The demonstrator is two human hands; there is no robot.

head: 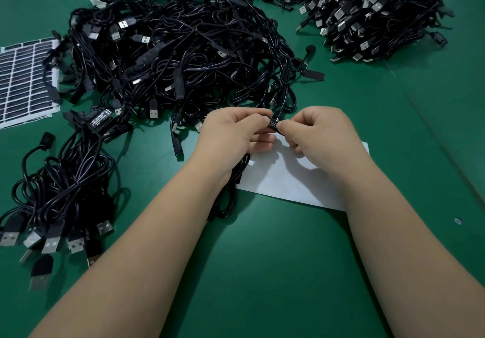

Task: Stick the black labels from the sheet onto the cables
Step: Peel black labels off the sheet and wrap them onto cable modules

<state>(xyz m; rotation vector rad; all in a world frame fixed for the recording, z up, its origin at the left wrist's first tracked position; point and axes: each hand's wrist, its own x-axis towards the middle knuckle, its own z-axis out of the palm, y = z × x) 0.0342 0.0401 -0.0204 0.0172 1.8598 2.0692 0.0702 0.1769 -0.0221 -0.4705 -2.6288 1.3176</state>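
We pinch one small black printed label [273,123] round a thin black cable [231,190] mid-bench, left hand [231,133] and right hand [319,133] fingers closed on it. A small labelled bundle [60,190] lies at the left edge; the large tangled heap [178,49] and label sheet [25,80] await, crowding our reach.

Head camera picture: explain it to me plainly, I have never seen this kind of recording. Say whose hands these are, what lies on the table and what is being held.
There is no machine here. A person wears a camera on the head, looking down at their own bare hands. The left hand and right hand together pinch a small black label on a cable, above a white paper. On the green table lie a big tangled cable pile, a smaller bundle, another heap far right, and the label sheet at the left edge.
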